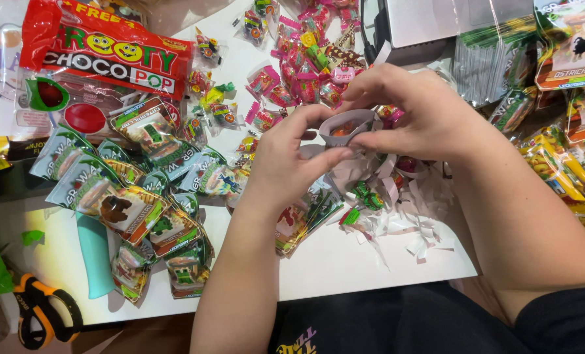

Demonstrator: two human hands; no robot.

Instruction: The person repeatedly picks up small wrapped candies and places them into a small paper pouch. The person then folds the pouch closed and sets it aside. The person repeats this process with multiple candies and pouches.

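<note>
Both forearms reach over a white table (pixel 345 262). The right hand (pixel 417 118) arches from above, and the left hand (pixel 286 157) rises from below. All fingers pinch a small white paper cup (pixel 346 128) showing orange inside. The cup is held just above a pile of shredded white paper (pixel 397 216).

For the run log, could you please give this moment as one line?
left hand: holds paper cup | right hand: pinches cup rim | below: shredded paper | table
</note>
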